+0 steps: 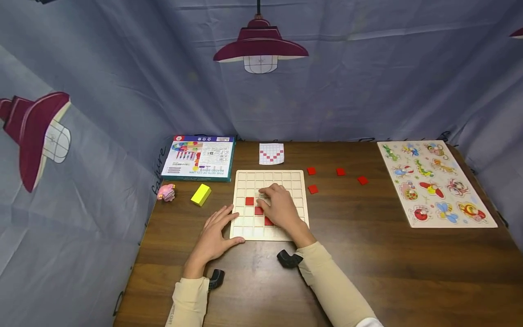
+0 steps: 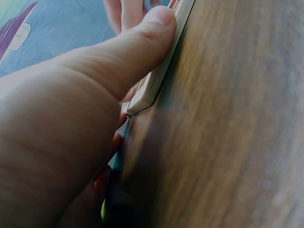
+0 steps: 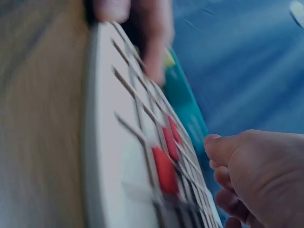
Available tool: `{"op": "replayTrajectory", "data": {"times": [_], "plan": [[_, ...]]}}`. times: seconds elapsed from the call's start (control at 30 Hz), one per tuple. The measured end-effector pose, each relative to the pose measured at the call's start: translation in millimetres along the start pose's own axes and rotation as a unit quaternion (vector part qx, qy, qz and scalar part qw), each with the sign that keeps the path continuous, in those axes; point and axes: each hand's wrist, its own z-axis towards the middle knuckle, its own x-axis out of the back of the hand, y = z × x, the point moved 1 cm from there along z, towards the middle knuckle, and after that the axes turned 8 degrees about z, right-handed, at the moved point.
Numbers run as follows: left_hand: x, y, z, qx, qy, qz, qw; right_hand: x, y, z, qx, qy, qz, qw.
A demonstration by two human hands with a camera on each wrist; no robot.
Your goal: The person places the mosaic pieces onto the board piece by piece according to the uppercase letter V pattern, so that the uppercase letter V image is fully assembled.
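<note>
A square wooden grid board (image 1: 245, 231) lies on the table in front of me. Three red square tiles sit in its cells in a diagonal: one tile (image 1: 249, 201) at upper left, a middle tile (image 1: 259, 210), and a lower tile (image 1: 268, 221) beside my right wrist. My left hand (image 1: 213, 238) rests at the board's left edge, fingers spread and thumb at the near left corner. Over the middle of the board, my right hand (image 1: 279, 206) has its thumb and index finger apart, the other fingers loosely bent; no tile shows between them.
Several loose red tiles (image 1: 341, 171) lie right of the board. Behind it is a pattern card (image 1: 271, 160) with red squares in a V. A boxed set (image 1: 196, 170), yellow block (image 1: 201, 195) and pink figurine (image 1: 166, 192) stand left; an animal puzzle board (image 1: 412, 172) lies far right.
</note>
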Motion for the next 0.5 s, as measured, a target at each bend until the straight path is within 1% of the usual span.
{"op": "replayTrajectory", "data": {"times": [0.13,0.27,0.37,0.5], "plan": [[-1.7,0.6,0.4,0.000,0.002,-0.002,1.0000,33.3,34.6,-10.1,-0.026,0.067,0.042,0.997],[-2.9,-0.2,-0.7,0.001,0.004,-0.006,1.0000,66.4,73.6,-23.2,-0.078,0.119,0.041,0.989],[-3.3,-0.6,-1.0,0.000,0.006,-0.007,1.0000,80.1,97.3,-30.1,-0.115,0.129,0.023,0.985],[-3.2,0.2,-0.2,-0.004,0.010,-0.005,0.9999,84.3,113.5,-33.7,-0.135,0.111,-0.005,0.985]]}}
